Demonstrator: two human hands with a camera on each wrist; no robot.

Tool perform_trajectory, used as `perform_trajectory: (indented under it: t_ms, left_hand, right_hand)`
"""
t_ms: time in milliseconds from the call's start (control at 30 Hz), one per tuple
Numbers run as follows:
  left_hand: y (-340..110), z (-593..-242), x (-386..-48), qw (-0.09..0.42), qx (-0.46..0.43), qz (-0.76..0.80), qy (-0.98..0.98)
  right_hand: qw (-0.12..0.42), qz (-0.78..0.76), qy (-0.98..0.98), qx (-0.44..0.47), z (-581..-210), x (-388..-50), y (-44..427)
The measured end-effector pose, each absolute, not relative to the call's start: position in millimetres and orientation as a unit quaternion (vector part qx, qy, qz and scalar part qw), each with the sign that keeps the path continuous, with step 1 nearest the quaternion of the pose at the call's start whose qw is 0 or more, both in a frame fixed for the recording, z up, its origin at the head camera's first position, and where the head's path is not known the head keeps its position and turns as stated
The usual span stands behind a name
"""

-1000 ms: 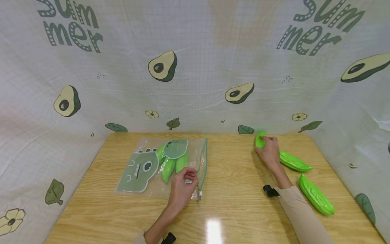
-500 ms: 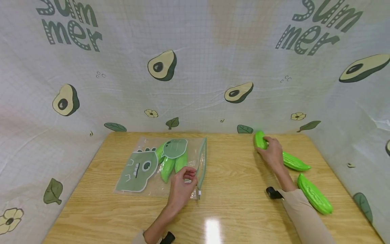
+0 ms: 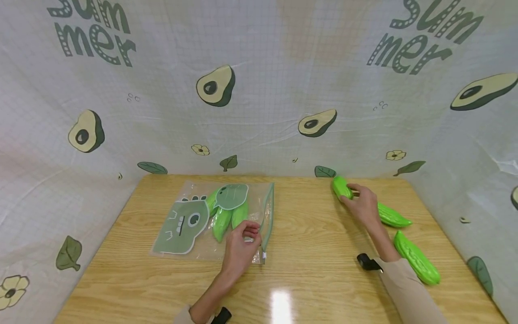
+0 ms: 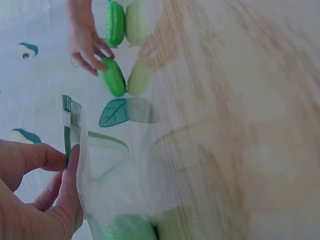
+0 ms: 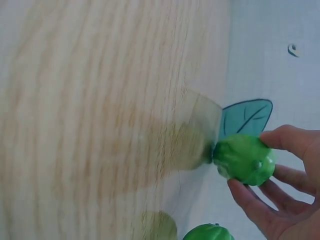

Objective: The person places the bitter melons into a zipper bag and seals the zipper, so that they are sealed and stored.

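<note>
A clear slider zip bag (image 3: 180, 231) with a green dinosaur print lies flat on the left half of the table. Several green bitter melons (image 3: 221, 223) show through it. My left hand (image 3: 236, 249) pinches the bag's edge near the zip end, between thumb and fingers, as the left wrist view confirms around the green zip strip (image 4: 67, 142). At the back right, my right hand (image 3: 363, 207) grips the near end of a glossy bitter melon (image 3: 341, 186). In the right wrist view that bitter melon (image 5: 242, 159) sits between thumb and fingertips, end-on, low over the table.
Two more bitter melons lie at the right: one (image 3: 392, 215) partly behind my right wrist, another (image 3: 418, 261) nearer, beside the sleeve. A printed cloth (image 3: 263, 90) hangs along the back and both sides of the wooden table (image 3: 315, 270).
My right hand has shifted slightly to the right and nearer. The bitter melon in it has turned, its far end swinging left. My left hand stays at the bag's edge.
</note>
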State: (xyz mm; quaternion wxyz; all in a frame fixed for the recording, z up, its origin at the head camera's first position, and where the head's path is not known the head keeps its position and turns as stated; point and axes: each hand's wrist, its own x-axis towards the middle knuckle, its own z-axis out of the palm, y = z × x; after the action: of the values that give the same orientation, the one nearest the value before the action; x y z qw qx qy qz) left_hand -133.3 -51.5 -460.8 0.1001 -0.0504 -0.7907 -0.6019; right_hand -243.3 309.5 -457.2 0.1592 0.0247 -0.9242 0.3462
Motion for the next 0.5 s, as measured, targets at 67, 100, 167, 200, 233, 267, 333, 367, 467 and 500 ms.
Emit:
perform_trajectory:
  t_ms: [67, 100, 167, 200, 233, 267, 333, 367, 467, 500]
  left_hand:
    - [-51, -460, -133, 0.099, -0.05, -0.604, -0.789]
    - [-51, -460, -133, 0.098, -0.05, -0.605, -0.789]
    - [-51, -460, -133, 0.098, -0.049, -0.604, -0.789]
    - [-51, -460, -133, 0.099, -0.048, -0.604, -0.789]
    - [-51, -460, -133, 0.099, -0.048, -0.603, -0.79]
    - [-51, -460, -133, 0.099, -0.048, -0.603, -0.79]
    - [-52, -460, -133, 0.099, -0.047, -0.602, -0.791]
    - [-52, -460, -133, 0.1, -0.047, -0.602, -0.791]
    - [-52, -461, -133, 0.098, -0.045, -0.603, -0.79]
    - [-51, -460, -133, 0.098, -0.045, -0.604, -0.79]
  right_hand:
    - [0.155, 0.352, -0.923, 0.03, -456, -241, 310]
    - [0.155, 0.353, -0.922, 0.033, -456, -240, 310]
    - [0.155, 0.354, -0.921, 0.042, -455, -237, 309]
    - [0.155, 0.355, -0.921, 0.046, -455, -235, 309]
    - [0.156, 0.355, -0.92, 0.05, -455, -234, 308]
    - [0.157, 0.356, -0.92, 0.055, -454, -233, 308]
    - [0.157, 0.359, -0.918, 0.061, -453, -230, 306]
    - [0.155, 0.361, -0.917, 0.063, -453, -229, 306]
    - [0.147, 0.374, -0.913, 0.07, -452, -226, 305]
    - [0.143, 0.378, -0.912, 0.071, -451, -225, 305]
